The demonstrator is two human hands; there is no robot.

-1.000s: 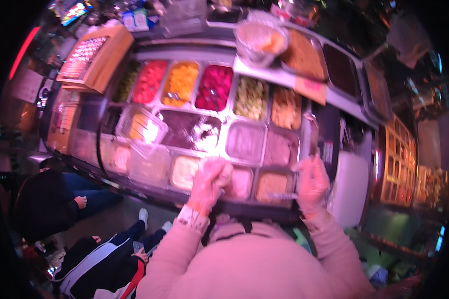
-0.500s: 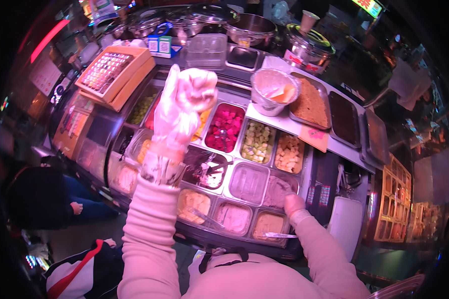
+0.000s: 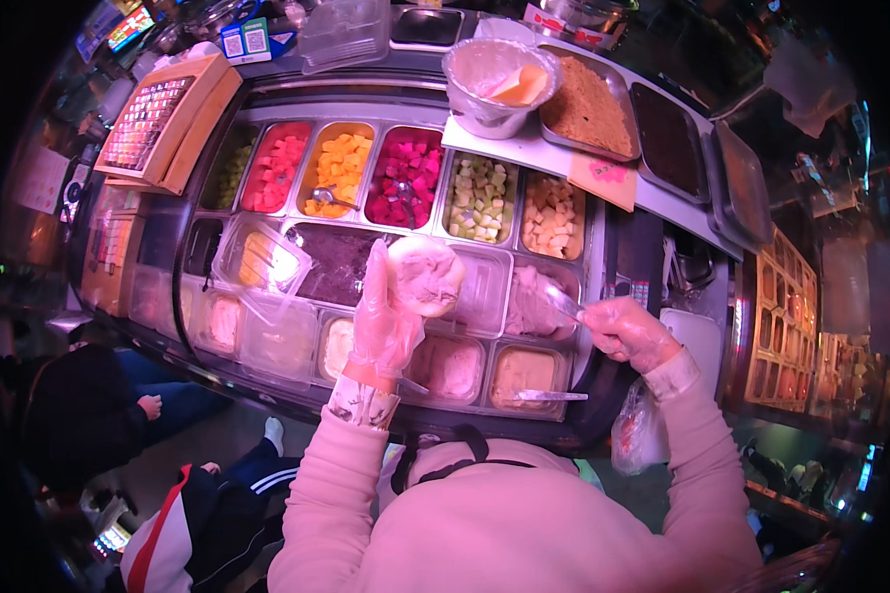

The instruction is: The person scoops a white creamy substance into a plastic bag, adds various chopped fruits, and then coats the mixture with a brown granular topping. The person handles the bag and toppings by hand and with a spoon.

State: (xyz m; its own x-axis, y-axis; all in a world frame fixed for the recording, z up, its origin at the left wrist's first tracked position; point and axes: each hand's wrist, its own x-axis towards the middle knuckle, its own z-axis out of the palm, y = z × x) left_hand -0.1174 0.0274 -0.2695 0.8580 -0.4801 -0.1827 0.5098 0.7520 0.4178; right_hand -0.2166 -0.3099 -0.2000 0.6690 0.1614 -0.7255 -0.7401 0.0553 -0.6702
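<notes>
My left hand (image 3: 386, 316), in a clear plastic glove, holds up a pale round ball of dough (image 3: 425, 277) over the middle of a food counter. My right hand (image 3: 631, 331), also gloved, grips a metal spoon (image 3: 560, 299) whose bowl dips into a tub of pinkish paste (image 3: 534, 296) at the counter's right side. Both sleeves are pale pink. A second spoon (image 3: 549, 395) lies across a tub of tan paste (image 3: 522, 371) near me.
The counter (image 3: 603, 415) holds several tubs of cut fruit: red (image 3: 277, 168), orange (image 3: 338, 170), magenta (image 3: 405, 176), green (image 3: 478, 196). A clear bowl (image 3: 494, 84) and trays of brown crumbs (image 3: 588, 109) stand behind. A wooden register (image 3: 163, 124) is far left. Seated people (image 3: 99, 415) are below left.
My left hand has come down from high over the fruit tubs to the counter's middle, still holding the ball. My right hand has moved right and now has the spoon in the pinkish paste.
</notes>
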